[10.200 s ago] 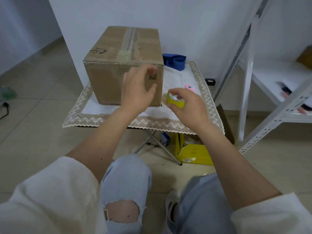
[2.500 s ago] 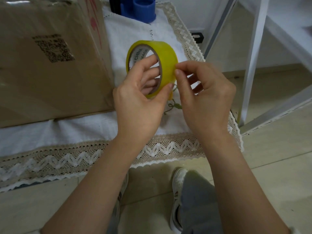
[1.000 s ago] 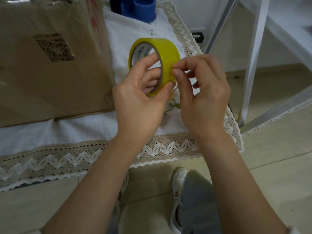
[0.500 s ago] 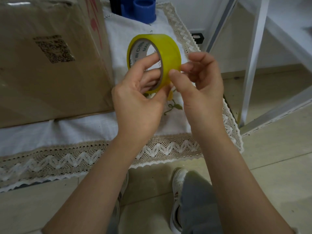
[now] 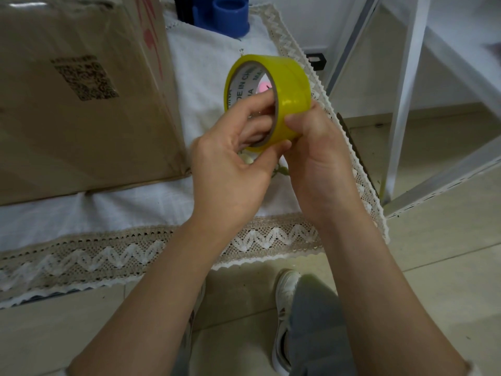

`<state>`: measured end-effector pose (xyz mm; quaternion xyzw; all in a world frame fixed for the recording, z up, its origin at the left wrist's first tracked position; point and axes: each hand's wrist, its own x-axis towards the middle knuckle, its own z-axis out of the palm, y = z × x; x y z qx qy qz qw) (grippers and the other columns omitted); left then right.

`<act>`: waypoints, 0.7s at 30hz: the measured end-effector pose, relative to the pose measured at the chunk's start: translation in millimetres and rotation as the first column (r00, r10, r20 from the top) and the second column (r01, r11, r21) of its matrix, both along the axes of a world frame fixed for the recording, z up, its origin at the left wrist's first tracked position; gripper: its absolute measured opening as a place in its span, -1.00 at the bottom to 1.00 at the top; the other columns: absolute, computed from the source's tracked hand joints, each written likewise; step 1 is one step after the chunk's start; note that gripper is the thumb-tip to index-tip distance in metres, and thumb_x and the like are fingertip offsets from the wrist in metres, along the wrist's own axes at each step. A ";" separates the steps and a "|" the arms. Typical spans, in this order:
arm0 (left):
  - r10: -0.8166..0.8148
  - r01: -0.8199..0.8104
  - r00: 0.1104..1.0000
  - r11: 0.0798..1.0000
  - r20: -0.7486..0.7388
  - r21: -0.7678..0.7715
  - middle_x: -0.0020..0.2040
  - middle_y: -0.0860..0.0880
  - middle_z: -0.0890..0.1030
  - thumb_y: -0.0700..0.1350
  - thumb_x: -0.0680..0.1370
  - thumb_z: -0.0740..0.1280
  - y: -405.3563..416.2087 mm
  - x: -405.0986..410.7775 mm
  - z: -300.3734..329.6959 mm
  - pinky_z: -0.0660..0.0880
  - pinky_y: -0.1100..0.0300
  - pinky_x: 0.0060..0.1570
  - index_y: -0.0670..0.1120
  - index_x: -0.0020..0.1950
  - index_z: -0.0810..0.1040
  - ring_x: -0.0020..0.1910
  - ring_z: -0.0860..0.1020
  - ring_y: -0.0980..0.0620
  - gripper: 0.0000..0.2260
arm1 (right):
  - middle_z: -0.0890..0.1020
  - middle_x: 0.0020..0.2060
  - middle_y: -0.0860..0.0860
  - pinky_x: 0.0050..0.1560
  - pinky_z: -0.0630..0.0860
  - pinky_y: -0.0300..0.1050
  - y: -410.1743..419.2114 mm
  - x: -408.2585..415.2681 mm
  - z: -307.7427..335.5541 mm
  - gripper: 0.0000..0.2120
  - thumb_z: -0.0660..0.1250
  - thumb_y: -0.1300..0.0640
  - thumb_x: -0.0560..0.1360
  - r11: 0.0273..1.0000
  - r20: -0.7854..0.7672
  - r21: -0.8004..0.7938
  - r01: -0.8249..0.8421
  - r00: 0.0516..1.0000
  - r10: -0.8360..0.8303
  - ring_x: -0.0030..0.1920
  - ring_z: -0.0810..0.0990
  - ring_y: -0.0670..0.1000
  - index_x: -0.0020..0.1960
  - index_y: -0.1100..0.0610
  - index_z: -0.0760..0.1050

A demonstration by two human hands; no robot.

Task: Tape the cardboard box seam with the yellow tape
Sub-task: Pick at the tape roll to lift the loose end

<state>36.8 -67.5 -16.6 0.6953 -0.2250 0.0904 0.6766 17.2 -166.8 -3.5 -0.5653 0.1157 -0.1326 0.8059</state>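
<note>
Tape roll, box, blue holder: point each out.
tape roll (image 5: 294, 85), head view, yellow outer band
box (image 5: 67, 126), head view, near cardboard face below the printed code
blue holder (image 5: 230, 16), head view, round front wall

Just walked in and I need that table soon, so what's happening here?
A person is holding a roll of yellow tape in both hands above the table's lace-edged cloth. The left hand has fingers hooked through the core, and the right hand presses its thumb on the outer face, apparently feeling for the tape's end. No strip is pulled out, and the cardboard box beside them is untouched.
</note>
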 end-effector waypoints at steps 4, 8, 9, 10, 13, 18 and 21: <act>-0.018 0.018 1.000 1.000 -0.012 0.003 -0.06 0.00 0.71 -0.42 0.39 0.51 1.0 0.4 -1.4 0.59 0.24 0.11 -0.17 0.26 0.56 -0.03 0.69 0.18 -0.53 | 0.56 -0.07 0.24 0.22 0.43 0.47 0.4 2.5 0.3 -0.38 0.30 0.06 0.24 0.999 0.017 0.025 -0.020 1.000 0.019 0.00 0.53 0.22 0.19 0.42 0.44; -0.032 0.032 0.999 0.999 -0.034 -0.007 -0.07 0.04 0.70 -0.43 0.38 0.51 0.8 0.1 -1.3 0.57 0.30 0.08 -0.07 0.22 0.55 -0.05 0.69 0.20 -0.51 | 0.55 -0.09 0.24 0.07 0.42 0.21 -0.7 4.1 -3.7 -0.52 0.22 0.21 0.31 0.999 0.007 0.049 0.016 1.000 -0.016 -0.02 0.52 0.21 0.17 0.44 0.45; -0.034 0.034 0.999 0.999 -0.037 -0.010 -0.06 0.03 0.71 -0.43 0.38 0.51 0.8 0.3 -1.3 0.57 0.30 0.08 -0.08 0.22 0.55 -0.04 0.69 0.20 -0.51 | 0.54 -0.11 0.24 0.06 0.41 0.19 -0.3 3.8 -4.4 -0.56 0.19 0.25 0.31 0.998 0.011 0.060 0.030 0.999 -0.030 -0.04 0.50 0.21 0.14 0.42 0.46; -0.036 0.035 0.998 0.999 -0.041 -0.012 -0.05 0.02 0.71 -0.43 0.38 0.51 0.8 0.6 -1.3 0.58 0.29 0.08 -0.09 0.23 0.56 -0.04 0.69 0.19 -0.52 | 0.52 -0.12 0.24 0.05 0.40 0.17 0.2 3.4 -5.0 -0.58 0.18 0.28 0.31 0.997 0.015 0.067 0.042 0.999 -0.043 -0.05 0.49 0.20 0.12 0.39 0.47; -0.044 0.042 0.996 0.999 -0.074 -0.034 -0.05 -0.01 0.72 -0.43 0.38 0.51 0.6 0.2 0.0 0.58 0.27 0.07 -0.11 0.23 0.56 -0.04 0.69 0.16 -0.52 | 0.50 -0.11 0.23 0.04 0.37 0.16 0.5 2.7 -5.9 -0.57 0.17 0.29 0.31 0.997 0.016 0.063 0.050 0.999 -0.051 -0.06 0.46 0.19 0.15 0.43 0.45; -0.087 0.070 0.985 0.991 -0.151 -0.116 -0.05 -0.01 0.72 -0.42 0.38 0.51 1.7 1.1 5.1 0.60 0.27 0.02 -0.08 0.21 0.55 -0.05 0.71 0.12 -0.53 | 0.59 0.02 0.21 0.18 0.46 0.13 -1.7 0.0 -2.2 -0.61 0.27 0.21 0.46 0.997 0.055 0.064 -0.034 0.998 0.031 0.06 0.56 0.16 0.25 0.34 0.47; -0.116 0.083 0.974 0.982 -0.196 -0.169 -0.06 0.03 0.72 -0.44 0.41 0.49 4.1 3.7 7.3 0.61 0.28 -0.05 -0.10 0.20 0.54 -0.08 0.72 0.10 -0.55 | 0.62 0.09 0.18 0.26 0.50 0.07 -2.9 -2.3 -1.6 -0.66 0.28 0.22 0.54 0.994 0.104 0.028 -0.103 0.990 0.100 0.11 0.60 0.12 0.29 0.30 0.46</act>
